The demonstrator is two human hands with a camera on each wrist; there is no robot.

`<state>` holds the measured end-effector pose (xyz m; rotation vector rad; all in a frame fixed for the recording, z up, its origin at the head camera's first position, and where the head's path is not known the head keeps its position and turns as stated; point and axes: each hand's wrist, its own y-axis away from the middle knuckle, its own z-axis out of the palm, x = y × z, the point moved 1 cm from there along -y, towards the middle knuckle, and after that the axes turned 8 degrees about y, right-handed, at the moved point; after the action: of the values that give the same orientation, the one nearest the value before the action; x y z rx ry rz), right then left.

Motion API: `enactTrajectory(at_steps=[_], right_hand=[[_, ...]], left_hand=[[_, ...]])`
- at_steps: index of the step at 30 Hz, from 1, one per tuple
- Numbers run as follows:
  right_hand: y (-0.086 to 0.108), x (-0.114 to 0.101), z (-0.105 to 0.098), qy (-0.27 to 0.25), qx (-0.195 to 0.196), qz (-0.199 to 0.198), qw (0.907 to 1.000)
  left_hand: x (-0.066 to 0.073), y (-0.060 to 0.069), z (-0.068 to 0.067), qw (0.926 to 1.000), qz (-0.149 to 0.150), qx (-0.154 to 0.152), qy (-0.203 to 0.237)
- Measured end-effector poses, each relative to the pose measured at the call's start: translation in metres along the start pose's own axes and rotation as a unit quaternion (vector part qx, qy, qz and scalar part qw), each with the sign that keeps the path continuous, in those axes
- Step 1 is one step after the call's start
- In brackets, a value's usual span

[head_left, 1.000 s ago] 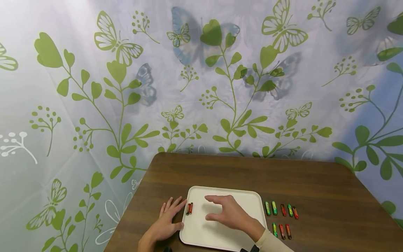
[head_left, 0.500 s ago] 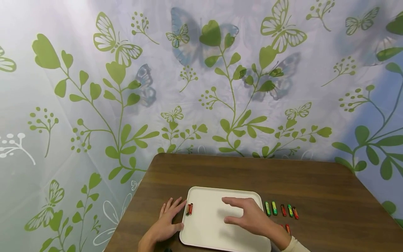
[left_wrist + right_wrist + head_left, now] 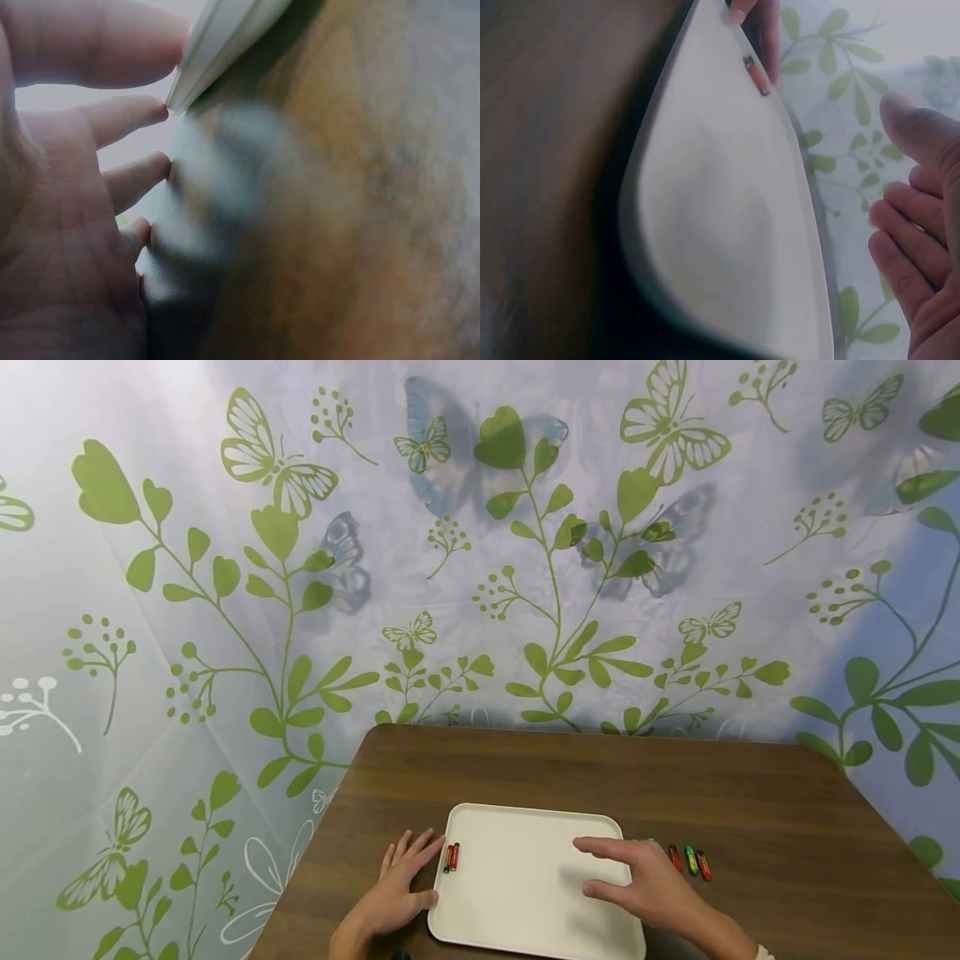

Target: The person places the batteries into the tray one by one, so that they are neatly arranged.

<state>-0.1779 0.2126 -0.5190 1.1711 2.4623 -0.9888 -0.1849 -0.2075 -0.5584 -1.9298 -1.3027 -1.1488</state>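
A white tray (image 3: 517, 881) lies on the table with two red batteries (image 3: 452, 857) side by side near its left edge. My left hand (image 3: 393, 889) rests at the tray's left side, fingers spread, thumb and a fingertip at the rim; the left wrist view shows its fingertips by the tray edge (image 3: 217, 52). Above the tray's right edge hovers my right hand (image 3: 648, 885), thumb and fingers apart and holding nothing. In the right wrist view that hand (image 3: 922, 217) is beside the tray (image 3: 720, 187), a red battery (image 3: 756, 75) at the far end.
Right of the tray, red batteries (image 3: 703, 865) and a green one (image 3: 691, 860) lie on the brown table (image 3: 585, 768); others there are mostly hidden behind my right hand. A small dark object (image 3: 401, 955) shows at the bottom edge. A leaf-patterned curtain (image 3: 450, 568) hangs behind.
My right hand has moved from over the middle of the tray to its right edge, covering several batteries there. The left hand and the two batteries on the tray have stayed in place.
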Motion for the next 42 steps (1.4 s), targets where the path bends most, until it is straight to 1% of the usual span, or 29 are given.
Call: enactTrajectory(at_steps=[3,6,15,19,23,25,27,31,35,38,39,42], right_hand=[[0.008,0.004,-0.005,0.007,0.016,-0.005,0.9998],[0.017,0.009,-0.010,0.010,0.019,-0.003,0.9998],[0.046,0.029,-0.025,0.002,0.006,0.049,0.9988],[0.056,0.034,-0.035,0.020,0.005,0.058,0.9981],[0.066,0.039,-0.044,0.040,-0.015,0.085,0.9955],[0.070,0.041,-0.048,0.043,-0.028,0.103,0.9933],[0.075,0.043,-0.051,0.053,-0.032,0.121,0.9907],[0.081,0.049,-0.057,0.067,-0.052,0.150,0.9851],[0.088,0.055,-0.063,0.058,-0.080,0.160,0.9823],[0.093,0.059,-0.065,0.054,-0.098,0.159,0.9808],[0.094,0.061,-0.065,0.055,-0.101,0.165,0.9796],[0.098,0.065,-0.065,0.072,-0.104,0.162,0.9787]], left_hand=[[0.000,0.000,0.000,1.0000,0.001,0.001,0.000],[-0.001,0.000,0.000,1.0000,0.003,0.001,-0.003],[-0.003,0.000,0.001,1.0000,0.001,0.004,-0.003],[-0.001,0.001,0.001,1.0000,-0.001,0.004,-0.002],[0.000,0.001,0.000,1.0000,0.001,0.004,0.002],[0.001,0.001,0.000,1.0000,0.001,0.004,0.003],[0.001,0.001,0.000,1.0000,0.001,0.004,0.003],[0.001,0.001,0.001,1.0000,0.000,0.004,-0.001],[0.001,0.001,0.001,1.0000,-0.001,0.005,-0.002],[0.001,0.001,0.001,1.0000,-0.003,0.006,-0.002],[0.001,0.001,0.001,1.0000,-0.004,0.007,-0.003],[0.000,0.001,0.000,0.9999,-0.005,0.007,-0.005]])
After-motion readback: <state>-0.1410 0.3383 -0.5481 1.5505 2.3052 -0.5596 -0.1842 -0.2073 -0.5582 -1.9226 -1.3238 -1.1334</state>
